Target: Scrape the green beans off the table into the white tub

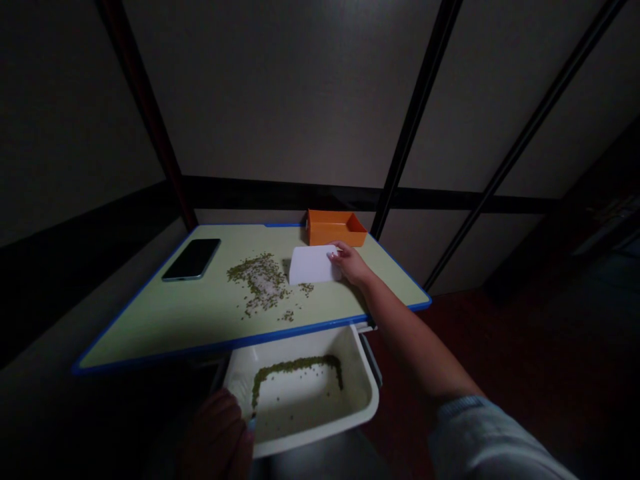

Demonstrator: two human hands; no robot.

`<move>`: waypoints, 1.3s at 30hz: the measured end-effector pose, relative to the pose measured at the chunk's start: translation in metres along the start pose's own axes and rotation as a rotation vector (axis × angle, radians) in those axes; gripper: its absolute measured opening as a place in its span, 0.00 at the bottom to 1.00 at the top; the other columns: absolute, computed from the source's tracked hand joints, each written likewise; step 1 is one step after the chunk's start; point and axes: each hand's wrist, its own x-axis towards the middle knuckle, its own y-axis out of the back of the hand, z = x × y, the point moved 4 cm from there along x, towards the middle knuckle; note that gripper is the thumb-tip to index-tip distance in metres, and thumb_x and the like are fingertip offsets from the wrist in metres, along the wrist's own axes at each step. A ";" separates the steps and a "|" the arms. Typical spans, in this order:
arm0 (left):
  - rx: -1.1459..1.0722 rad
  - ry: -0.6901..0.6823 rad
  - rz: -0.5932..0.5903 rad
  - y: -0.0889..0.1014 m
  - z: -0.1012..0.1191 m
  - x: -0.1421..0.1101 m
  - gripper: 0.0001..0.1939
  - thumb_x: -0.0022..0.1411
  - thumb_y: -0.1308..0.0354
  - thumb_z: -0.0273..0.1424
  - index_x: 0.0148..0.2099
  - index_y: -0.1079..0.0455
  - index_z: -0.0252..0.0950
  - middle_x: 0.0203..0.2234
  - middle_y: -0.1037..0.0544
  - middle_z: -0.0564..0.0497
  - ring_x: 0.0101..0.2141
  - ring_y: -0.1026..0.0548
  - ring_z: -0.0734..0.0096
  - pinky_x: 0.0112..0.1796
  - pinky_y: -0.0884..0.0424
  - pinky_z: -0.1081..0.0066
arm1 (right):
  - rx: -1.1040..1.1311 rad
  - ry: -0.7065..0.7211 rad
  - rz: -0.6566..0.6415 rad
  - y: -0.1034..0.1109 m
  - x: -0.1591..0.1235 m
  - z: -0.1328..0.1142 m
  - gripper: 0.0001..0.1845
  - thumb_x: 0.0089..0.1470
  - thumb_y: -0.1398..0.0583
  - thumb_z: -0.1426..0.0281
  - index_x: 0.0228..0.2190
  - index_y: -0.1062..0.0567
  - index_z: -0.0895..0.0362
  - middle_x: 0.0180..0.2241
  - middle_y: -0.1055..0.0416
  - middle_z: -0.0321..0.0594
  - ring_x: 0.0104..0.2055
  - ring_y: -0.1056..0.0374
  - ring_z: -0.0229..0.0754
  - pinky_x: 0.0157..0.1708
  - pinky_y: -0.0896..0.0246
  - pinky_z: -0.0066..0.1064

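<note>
My right hand point(350, 264) reaches over the pale green table point(165, 320) and grips the right edge of a white card point(311, 265) standing on the tabletop. Left of the card lies a scatter of small green beans point(261, 283). My left hand point(217, 437) holds the near left corner of a white tray point(360, 383) below the table's front edge. More green beans point(295, 370) lie along the tray's far wall and left side.
A dark phone point(192, 259) lies flat at the table's left. An orange box point(334, 227) sits at the back edge. Dark poles rise behind the table, and the floor to the right is dim.
</note>
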 end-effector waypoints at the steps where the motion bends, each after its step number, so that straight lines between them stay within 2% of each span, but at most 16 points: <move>1: 0.007 -0.008 0.004 0.000 0.000 -0.001 0.09 0.54 0.51 0.22 0.25 0.36 0.39 0.16 0.27 0.55 0.22 0.27 0.74 0.28 0.29 0.69 | -0.001 0.000 -0.012 0.000 -0.001 -0.001 0.16 0.35 0.35 0.68 0.31 0.31 0.57 0.21 0.35 0.29 0.22 0.43 0.31 0.21 0.52 0.22; 12: 0.063 -0.077 -0.046 -0.004 -0.008 -0.021 0.11 0.61 0.51 0.27 0.26 0.34 0.36 0.19 0.26 0.50 0.26 0.26 0.71 0.32 0.29 0.66 | 0.036 -0.009 -0.112 0.004 -0.012 -0.005 0.18 0.37 0.35 0.67 0.33 0.30 0.57 0.23 0.32 0.30 0.22 0.40 0.32 0.21 0.50 0.22; 18: 0.072 -0.086 -0.077 -0.005 -0.011 -0.025 0.12 0.62 0.51 0.28 0.26 0.33 0.35 0.19 0.25 0.49 0.27 0.25 0.70 0.30 0.29 0.67 | 0.024 0.078 -0.059 0.017 -0.016 -0.015 0.25 0.42 0.38 0.68 0.46 0.30 0.54 0.23 0.32 0.30 0.22 0.41 0.32 0.22 0.50 0.22; 23: 0.124 -0.118 -0.055 -0.003 -0.011 -0.029 0.13 0.62 0.51 0.30 0.26 0.33 0.35 0.20 0.25 0.48 0.27 0.25 0.69 0.30 0.28 0.67 | -0.041 0.161 0.024 0.040 -0.019 -0.013 0.18 0.39 0.37 0.68 0.37 0.25 0.55 0.33 0.27 0.36 0.29 0.37 0.34 0.26 0.47 0.23; 28: 0.125 -0.090 -0.084 -0.004 -0.014 -0.035 0.12 0.62 0.51 0.30 0.27 0.32 0.35 0.21 0.24 0.49 0.28 0.24 0.68 0.31 0.28 0.66 | -0.013 0.045 0.097 0.057 -0.026 -0.004 0.21 0.35 0.34 0.66 0.37 0.25 0.55 0.27 0.28 0.35 0.26 0.37 0.35 0.24 0.46 0.25; 35: 0.111 -0.119 -0.098 -0.005 -0.013 -0.031 0.12 0.60 0.51 0.27 0.26 0.33 0.35 0.20 0.24 0.48 0.26 0.25 0.68 0.30 0.27 0.65 | -0.038 0.117 0.137 0.056 -0.029 -0.007 0.19 0.35 0.34 0.68 0.35 0.25 0.56 0.36 0.27 0.38 0.32 0.35 0.37 0.28 0.43 0.26; 39: 0.093 -0.105 -0.080 -0.006 -0.011 -0.027 0.10 0.59 0.50 0.26 0.26 0.33 0.36 0.19 0.25 0.49 0.26 0.24 0.68 0.29 0.26 0.65 | -0.048 0.142 0.130 0.054 -0.028 -0.004 0.19 0.36 0.34 0.68 0.35 0.25 0.56 0.36 0.27 0.38 0.34 0.35 0.38 0.30 0.42 0.27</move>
